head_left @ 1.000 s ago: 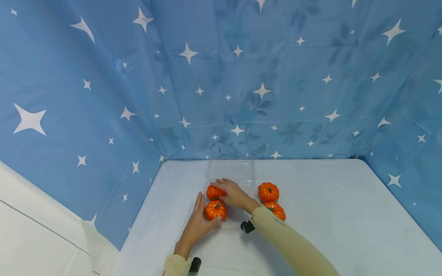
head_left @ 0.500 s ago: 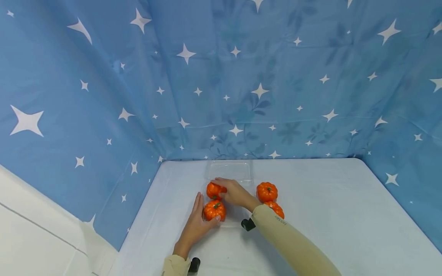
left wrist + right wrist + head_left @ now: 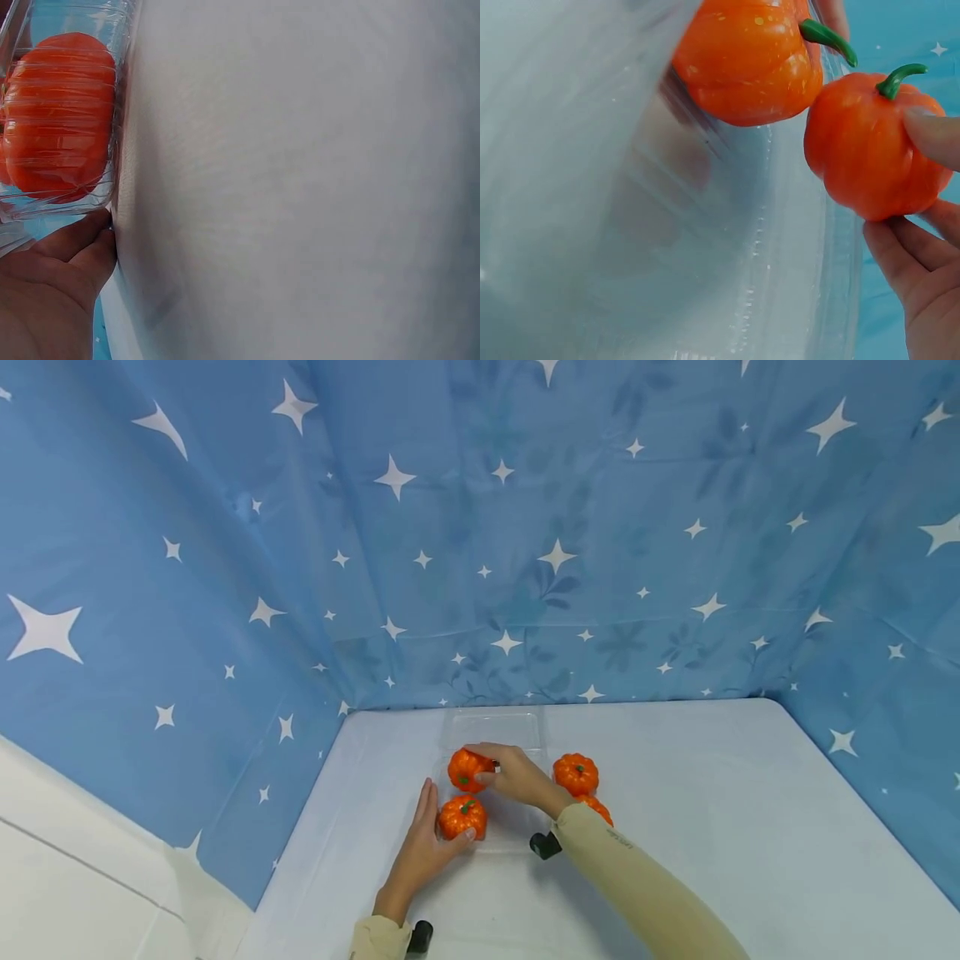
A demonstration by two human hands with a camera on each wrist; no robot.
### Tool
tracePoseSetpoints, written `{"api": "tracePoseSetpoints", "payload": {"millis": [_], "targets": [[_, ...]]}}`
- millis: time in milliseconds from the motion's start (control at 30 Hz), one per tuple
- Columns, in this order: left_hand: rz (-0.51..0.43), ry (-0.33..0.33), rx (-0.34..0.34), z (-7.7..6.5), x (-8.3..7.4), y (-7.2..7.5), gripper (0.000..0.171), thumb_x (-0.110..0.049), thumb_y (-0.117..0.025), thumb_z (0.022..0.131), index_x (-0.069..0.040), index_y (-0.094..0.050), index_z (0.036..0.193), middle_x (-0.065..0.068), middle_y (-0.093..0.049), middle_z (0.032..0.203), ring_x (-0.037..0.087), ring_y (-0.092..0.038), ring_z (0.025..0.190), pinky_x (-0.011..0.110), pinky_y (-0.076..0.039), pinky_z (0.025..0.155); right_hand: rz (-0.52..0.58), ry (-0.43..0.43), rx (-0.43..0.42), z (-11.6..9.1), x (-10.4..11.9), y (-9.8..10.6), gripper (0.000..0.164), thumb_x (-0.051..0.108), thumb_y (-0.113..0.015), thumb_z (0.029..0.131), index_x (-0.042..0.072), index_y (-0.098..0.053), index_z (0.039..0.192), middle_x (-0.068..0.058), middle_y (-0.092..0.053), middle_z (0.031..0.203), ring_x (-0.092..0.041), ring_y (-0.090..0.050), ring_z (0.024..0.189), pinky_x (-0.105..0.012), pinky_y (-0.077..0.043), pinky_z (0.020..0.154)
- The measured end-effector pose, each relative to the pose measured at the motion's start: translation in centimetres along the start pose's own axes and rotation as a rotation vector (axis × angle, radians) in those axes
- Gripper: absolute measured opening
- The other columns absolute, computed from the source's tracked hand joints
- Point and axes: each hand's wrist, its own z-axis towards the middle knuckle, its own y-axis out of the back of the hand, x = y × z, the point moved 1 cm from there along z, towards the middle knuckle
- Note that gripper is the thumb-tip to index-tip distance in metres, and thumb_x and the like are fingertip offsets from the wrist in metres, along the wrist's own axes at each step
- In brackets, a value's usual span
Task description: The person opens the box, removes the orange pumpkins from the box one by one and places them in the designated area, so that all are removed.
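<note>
My right hand point(image 3: 521, 778) grips a small orange toy pumpkin point(image 3: 465, 770) at the far left of a clear plastic clamshell container point(image 3: 517, 822). The right wrist view shows thumb and fingers on opposite sides of this pumpkin point(image 3: 870, 150), its green stem curving off the top. A second toy pumpkin point(image 3: 460, 820) sits in the container's near left corner. Beside it my left hand point(image 3: 426, 847) rests along the container, fingers straight and thumb spread by the near edge. The left wrist view has those fingertips at the container's ribbed wall point(image 3: 124, 82).
Two more toy pumpkins, one farther back point(image 3: 575, 772) and one partly behind the right sleeve point(image 3: 596, 807), lie to the container's right. The lid point(image 3: 495, 720) is folded back toward the blue star-patterned curtain point(image 3: 555, 610). A white cloth point(image 3: 712, 793) covers the table.
The right hand has raised and slightly tilted the far pumpkin, so more of it shows. The left hand keeps its place by the container. The head view has shifted slightly.
</note>
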Motion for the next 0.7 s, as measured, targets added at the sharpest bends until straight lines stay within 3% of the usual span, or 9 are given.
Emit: {"api": "tracePoseSetpoints", "payload": {"millis": [300, 533, 700], "targets": [[-0.012, 0.021, -0.002, 0.0, 0.0, -0.1, 0.118, -0.056, -0.081, 0.091, 0.001, -0.014, 0.17, 0.012, -0.004, 0.179, 0.04, -0.033, 0.156, 0.052, -0.034, 0.121, 0.132, -0.129, -0.086, -1.3, -1.0, 0.8, 0.05, 0.017, -0.075, 0.102, 0.007, -0.063, 0.15, -0.011, -0.069, 0.141, -0.024, -0.069, 0.109, -0.037, -0.062, 0.09], [-0.014, 0.015, -0.002, -0.1, -0.1, -0.2, 0.117, -0.055, -0.08, 0.092, 0.004, -0.015, 0.169, 0.017, -0.005, 0.179, 0.043, -0.037, 0.153, 0.053, -0.036, 0.12, 0.293, -0.248, -0.138, -2.2, -1.5, 1.8, 0.05, 0.022, -0.075, 0.103, 0.003, -0.064, 0.148, -0.015, -0.069, 0.139, -0.033, -0.069, 0.12, -0.041, -0.063, 0.092], [-0.007, 0.023, -0.002, -0.1, -0.1, -0.2, 0.118, -0.057, -0.08, 0.091, 0.002, -0.015, 0.17, 0.014, -0.004, 0.179, 0.04, -0.035, 0.155, 0.051, -0.034, 0.122, 0.496, -0.328, -0.18, -2.9, -1.5, 2.7, 0.054, 0.024, -0.075, 0.102, 0.0, -0.063, 0.148, -0.02, -0.069, 0.137, -0.031, -0.075, 0.107, -0.045, -0.062, 0.093]]}}
